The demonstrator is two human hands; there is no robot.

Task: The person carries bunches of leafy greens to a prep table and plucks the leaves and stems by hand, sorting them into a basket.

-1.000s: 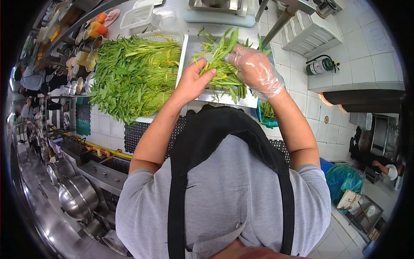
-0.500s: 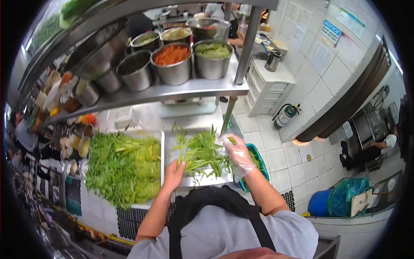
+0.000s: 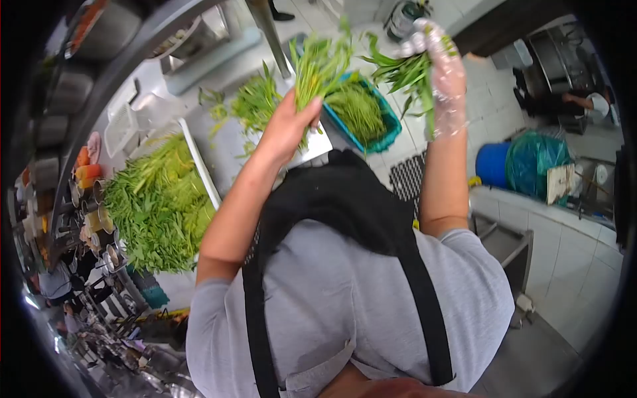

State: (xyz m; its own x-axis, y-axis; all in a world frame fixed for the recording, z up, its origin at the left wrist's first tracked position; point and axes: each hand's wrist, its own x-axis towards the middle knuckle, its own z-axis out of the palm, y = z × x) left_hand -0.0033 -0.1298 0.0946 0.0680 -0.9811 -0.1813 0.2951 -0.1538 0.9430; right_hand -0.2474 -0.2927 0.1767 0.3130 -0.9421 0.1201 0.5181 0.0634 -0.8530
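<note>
My bare left hand (image 3: 292, 126) is closed around a bunch of leafy greens (image 3: 322, 69), its leaves pointing away from me over the steel table's right end. Off to the right, my right hand (image 3: 443, 66), in a clear plastic glove, grips a smaller bunch of long-leafed greens (image 3: 405, 74) that hangs over the floor. Loose leafy greens (image 3: 255, 103) lie on the steel tabletop (image 3: 229, 149) by my left hand. Between and below my hands stands a teal basket (image 3: 391, 132) containing thin green stems (image 3: 358, 113).
A white tray (image 3: 199, 162) heaped with leafy greens (image 3: 152, 219) is on the left. A shelf post (image 3: 269, 36) rises behind the table. At right are a blue bin (image 3: 491, 164) and a green plastic bag (image 3: 537, 159). Another person (image 3: 584, 103) is at far right.
My view has turned down and right. Both hands have moved apart, the right one outward past the basket with greens. My left hand now lifts a bunch above the table.
</note>
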